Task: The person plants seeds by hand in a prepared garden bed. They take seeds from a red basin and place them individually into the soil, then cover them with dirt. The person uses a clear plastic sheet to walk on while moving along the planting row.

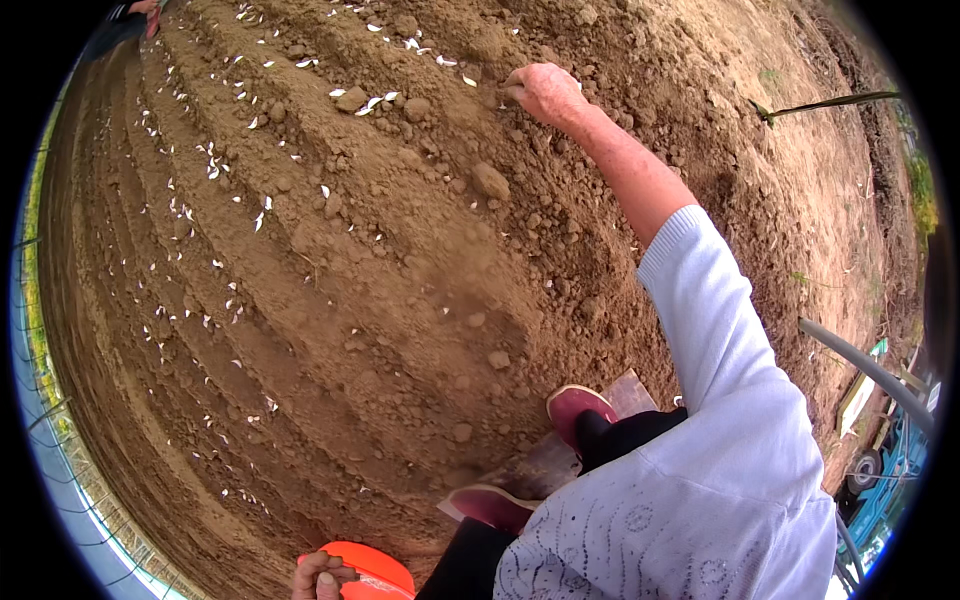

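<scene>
My right hand reaches out over the furrowed soil, its fingers curled and fingertips close to the dirt. Whether a clove is between those fingers cannot be seen. White garlic cloves lie just beside it, among them a single clove and a small group. At the bottom edge my left hand grips the rim of an orange-red plastic container. Much of that container is cut off by the picture's edge, and its contents are mostly hidden.
More cloves lie scattered along the rows. My maroon shoes rest on a flat board. Clods dot the soil. A grey pole and a blue wheeled vehicle are at right. Another person's hand shows top left.
</scene>
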### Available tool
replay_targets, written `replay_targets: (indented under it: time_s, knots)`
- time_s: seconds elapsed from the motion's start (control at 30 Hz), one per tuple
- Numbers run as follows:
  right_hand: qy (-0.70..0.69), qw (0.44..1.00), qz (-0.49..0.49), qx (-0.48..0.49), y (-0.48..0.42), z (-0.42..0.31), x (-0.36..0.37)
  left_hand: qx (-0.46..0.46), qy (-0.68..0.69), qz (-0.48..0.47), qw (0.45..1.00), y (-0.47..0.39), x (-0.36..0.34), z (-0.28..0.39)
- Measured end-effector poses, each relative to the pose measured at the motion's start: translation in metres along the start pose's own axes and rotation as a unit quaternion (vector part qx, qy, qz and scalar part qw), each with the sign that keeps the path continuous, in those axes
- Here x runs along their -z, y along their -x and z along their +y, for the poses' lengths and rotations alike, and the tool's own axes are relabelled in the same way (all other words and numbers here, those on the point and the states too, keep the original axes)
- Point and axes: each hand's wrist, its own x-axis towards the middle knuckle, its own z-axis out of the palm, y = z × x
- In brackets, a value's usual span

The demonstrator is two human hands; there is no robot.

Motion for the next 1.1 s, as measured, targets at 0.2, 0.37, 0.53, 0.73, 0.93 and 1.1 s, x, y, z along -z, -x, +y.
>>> replay_targets:
  time_s: [0.2,0.37,0.53,0.73,0.93,1.1]
  knots:
    - [0.058,0.979,0.054,-0.19,0.008,0.077,0.019,0.017,0.006,0.003,1.0,-0.002,-0.005,0.003]
    - [0.017,0.979,0.017,-0.203,0.006,0.083,0.005,0.016,-0.021,0.006,1.0,-0.003,-0.002,0.006]
    - [0.023,0.991,0.027,-0.128,0.009,0.096,0.005,0.025,0.009,-0.001,1.0,-0.004,-0.002,0.002]
    - [-0.101,0.979,0.083,-0.158,0.024,0.105,0.01,0.018,0.013,-0.007,1.0,-0.005,0.001,-0.004]
    - [-0.719,0.662,0.109,-0.181,0.068,0.068,0.03,0.011,0.018,-0.02,1.0,-0.003,0.002,-0.001]
    - [-0.596,0.751,0.017,-0.285,0.091,0.061,0.023,0.013,0.008,-0.008,1.0,-0.004,-0.004,0.005]
